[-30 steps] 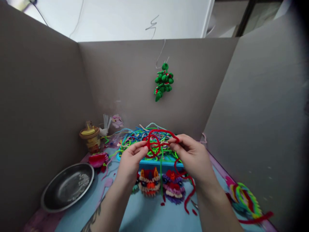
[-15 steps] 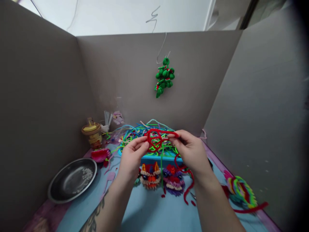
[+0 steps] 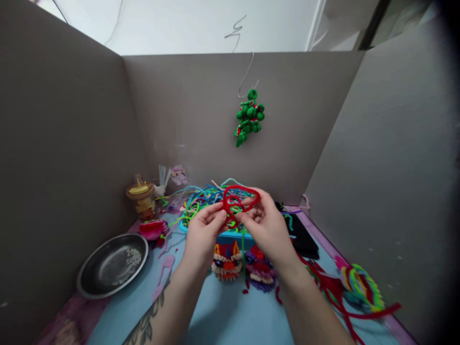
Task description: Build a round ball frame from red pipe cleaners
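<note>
A red pipe cleaner (image 3: pixel 235 188), curled into overlapping loops, is held up between my two hands. My left hand (image 3: pixel 205 229) pinches its left side between thumb and fingertips. At its right side, my right hand (image 3: pixel 265 221) has thumb and fingers closed on the loops. Just behind and below lies a blue tray (image 3: pixel 230 238) heaped with pipe cleaners in many colours. Two fuzzy lion-like heads stand below my hands: an orange and cream one (image 3: pixel 227 262) and a purple and red one (image 3: pixel 259 270), the latter partly hidden by my right forearm.
At left are a metal bowl (image 3: pixel 104 268) with small white pieces and a lidded cup (image 3: pixel 142 199). A black flat object (image 3: pixel 304 237) and a multicoloured fuzzy ring (image 3: pixel 362 287) lie at right. A green fuzzy ornament (image 3: pixel 249 117) hangs on the grey back panel (image 3: pixel 190 105).
My right hand has moved left, closer to my left hand, and the red pipe cleaner's stretched end is now bent into a wider loop. The view has shifted slightly.
</note>
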Available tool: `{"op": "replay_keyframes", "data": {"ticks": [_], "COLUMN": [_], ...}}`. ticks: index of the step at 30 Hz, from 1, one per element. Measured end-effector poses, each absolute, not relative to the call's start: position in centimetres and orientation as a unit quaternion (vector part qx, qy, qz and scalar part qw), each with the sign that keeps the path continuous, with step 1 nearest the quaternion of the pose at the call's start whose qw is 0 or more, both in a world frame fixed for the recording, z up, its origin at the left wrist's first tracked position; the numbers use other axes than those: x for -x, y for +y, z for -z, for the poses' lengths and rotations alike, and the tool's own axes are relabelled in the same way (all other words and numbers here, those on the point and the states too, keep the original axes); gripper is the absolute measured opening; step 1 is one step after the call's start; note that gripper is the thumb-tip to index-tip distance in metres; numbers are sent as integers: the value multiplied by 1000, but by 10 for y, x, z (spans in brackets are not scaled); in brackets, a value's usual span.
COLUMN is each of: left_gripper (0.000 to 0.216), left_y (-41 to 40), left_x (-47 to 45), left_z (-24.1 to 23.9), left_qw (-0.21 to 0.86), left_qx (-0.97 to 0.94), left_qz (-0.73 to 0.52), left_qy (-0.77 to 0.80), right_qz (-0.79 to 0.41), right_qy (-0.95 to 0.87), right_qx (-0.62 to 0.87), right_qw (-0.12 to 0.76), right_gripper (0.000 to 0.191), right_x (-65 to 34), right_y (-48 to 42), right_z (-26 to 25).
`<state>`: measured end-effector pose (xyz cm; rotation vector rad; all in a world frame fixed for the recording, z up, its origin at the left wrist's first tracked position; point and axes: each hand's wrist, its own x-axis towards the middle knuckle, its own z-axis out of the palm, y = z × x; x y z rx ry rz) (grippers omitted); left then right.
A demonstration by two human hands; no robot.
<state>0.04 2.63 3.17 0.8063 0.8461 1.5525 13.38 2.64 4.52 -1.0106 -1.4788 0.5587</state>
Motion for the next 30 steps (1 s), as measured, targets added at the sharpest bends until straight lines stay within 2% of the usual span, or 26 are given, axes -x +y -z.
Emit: {"op": "replay_keyframes", "data": {"ticks": [2, 4, 5, 8, 11, 15, 20, 26, 30], "left_gripper": [37, 38, 38, 36, 31, 23, 21, 17, 13], "left_y": [28, 29, 29, 28, 28, 30, 31, 29, 35], "left_x": [-1, -1, -2, -2, -2, -3, -8, -11, -7], "left_z": [-30, -29, -29, -31, -33, -31, -23, -20, -20], "left_qw": [561, 563, 566, 576, 595, 618, 607, 616, 645], "left_qx": [-316, -288, -276, -248, -210, -140, -99, -87, -98], "left_qz": [-677, -692, -698, -714, -717, -714, -726, -724, -703], "left_qy": [357, 348, 340, 312, 296, 298, 309, 299, 282], "right_qz": [-154, -84, -69, -77, -64, 13, 89, 84, 22], "right_qy": [-620, -657, -705, -830, -840, -823, -790, -795, -825], "right_qx": [451, 436, 412, 346, 377, 419, 436, 407, 365], "right_qw": [624, 608, 573, 430, 385, 383, 422, 442, 431], "right_gripper": [43, 18, 5, 14, 25, 23, 18, 22, 19], "right_x": [-134, -133, -131, -123, -112, -97, -86, -86, -91], "right_y": [24, 18, 15, 7, 4, 9, 17, 20, 16], "right_z": [-45, -47, -48, -51, -48, -35, -17, -14, -20]}}
